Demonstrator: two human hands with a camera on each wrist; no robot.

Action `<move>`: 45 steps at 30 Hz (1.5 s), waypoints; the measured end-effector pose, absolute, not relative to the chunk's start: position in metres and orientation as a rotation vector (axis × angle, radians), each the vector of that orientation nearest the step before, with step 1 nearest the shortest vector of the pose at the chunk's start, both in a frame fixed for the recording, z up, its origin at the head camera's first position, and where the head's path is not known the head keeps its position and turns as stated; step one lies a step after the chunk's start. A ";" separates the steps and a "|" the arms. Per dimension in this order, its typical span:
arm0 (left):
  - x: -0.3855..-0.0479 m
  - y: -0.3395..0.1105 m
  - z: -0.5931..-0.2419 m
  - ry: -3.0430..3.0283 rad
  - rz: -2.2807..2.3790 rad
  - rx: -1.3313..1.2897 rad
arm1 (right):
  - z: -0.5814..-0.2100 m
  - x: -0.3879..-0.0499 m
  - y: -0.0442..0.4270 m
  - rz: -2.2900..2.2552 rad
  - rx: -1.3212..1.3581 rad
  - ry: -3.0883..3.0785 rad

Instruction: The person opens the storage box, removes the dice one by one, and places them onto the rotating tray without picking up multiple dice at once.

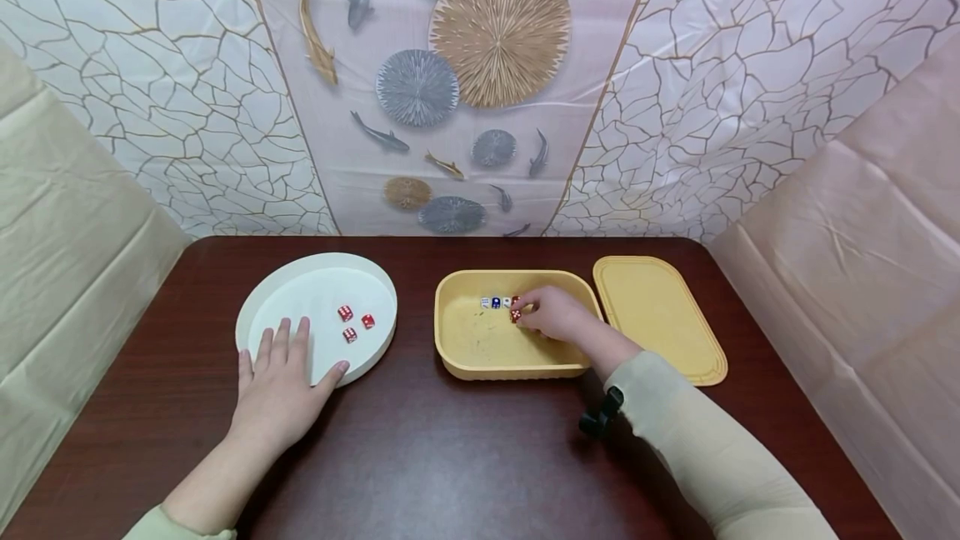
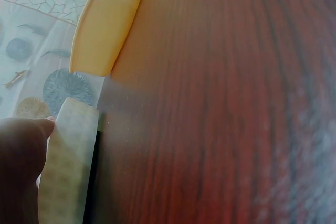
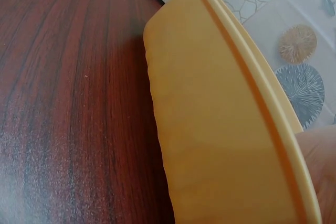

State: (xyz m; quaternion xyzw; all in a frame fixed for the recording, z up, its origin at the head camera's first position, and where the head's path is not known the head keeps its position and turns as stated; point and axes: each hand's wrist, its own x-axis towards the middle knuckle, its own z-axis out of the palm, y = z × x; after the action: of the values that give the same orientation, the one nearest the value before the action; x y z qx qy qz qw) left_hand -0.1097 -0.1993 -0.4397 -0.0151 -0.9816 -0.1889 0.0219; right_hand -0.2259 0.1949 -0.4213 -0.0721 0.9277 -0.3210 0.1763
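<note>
In the head view my right hand (image 1: pixel 558 315) reaches into a yellow rectangular container (image 1: pixel 517 371) and pinches a red die (image 1: pixel 515 316) between thumb and fingers. Just beyond that die is a row: a white die (image 1: pixel 485 303), a blue die (image 1: pixel 496 303), another white die (image 1: pixel 506 302) and a red one partly covered by my fingers. My left hand (image 1: pixel 277 394) lies with spread, straight fingers over the near rim of a round white tray (image 1: pixel 315 265). Inside the tray sit a dotted red die (image 1: pixel 345 313) and two more red dice, apart from my fingers.
A yellow lid (image 1: pixel 656 315) lies flat on the dark wooden table (image 1: pixel 420 457), right of the container. Patterned cloth (image 1: pixel 495 190) hangs behind the table's back edge. The right wrist view shows the container's outer wall (image 3: pixel 210 103) close by.
</note>
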 end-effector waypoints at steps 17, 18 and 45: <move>-0.109 -0.199 -0.438 -3.046 -0.581 -0.046 | -0.415 -0.226 0.194 -1.064 -0.167 2.563; -0.109 -0.199 -0.438 -3.045 -0.582 -0.046 | -0.414 -0.227 0.194 -1.079 -0.180 2.561; -0.110 -0.200 -0.442 -3.021 -0.595 -0.054 | -0.378 -0.233 0.114 -1.380 -0.419 2.288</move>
State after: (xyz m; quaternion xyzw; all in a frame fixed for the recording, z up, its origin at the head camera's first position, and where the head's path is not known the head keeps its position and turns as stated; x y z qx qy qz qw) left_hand -0.1103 -0.2000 -0.4418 -0.0176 -0.9805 -0.1930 0.0312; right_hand -0.2331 0.1140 -0.3776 -0.1514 0.8257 -0.4983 0.2168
